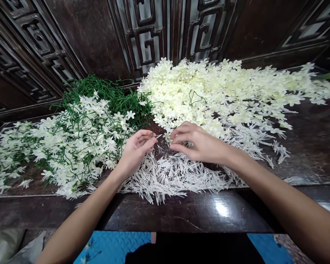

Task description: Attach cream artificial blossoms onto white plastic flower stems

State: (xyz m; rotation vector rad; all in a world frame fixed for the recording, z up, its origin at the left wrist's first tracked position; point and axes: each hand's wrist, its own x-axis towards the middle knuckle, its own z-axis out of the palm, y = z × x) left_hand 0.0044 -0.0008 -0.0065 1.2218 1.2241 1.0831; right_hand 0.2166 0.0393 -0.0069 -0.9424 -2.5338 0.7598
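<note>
My left hand (140,146) pinches a thin green artificial stem, mostly hidden by the fingers, with fine white stamen strands (158,136) poking out past the fingertips. Close by on the right, my right hand (195,141) has its fingers curled and slightly apart, with nothing visible between them. Its fingertips are beside a small white blossom (167,137) at the edge of a big heap of loose cream-white flower heads (209,84). Below both hands spreads a pile of white stamen pieces (167,176). Left of my left hand lie assembled white flowers on green stems (79,139).
Behind the assembled flowers is a tangle of bare green stems (107,91). Everything lies on a dark, glossy wooden bench (313,146) with a carved lattice back (145,36). Under its front edge are a blue mat (121,242) and a plastic bag (5,245).
</note>
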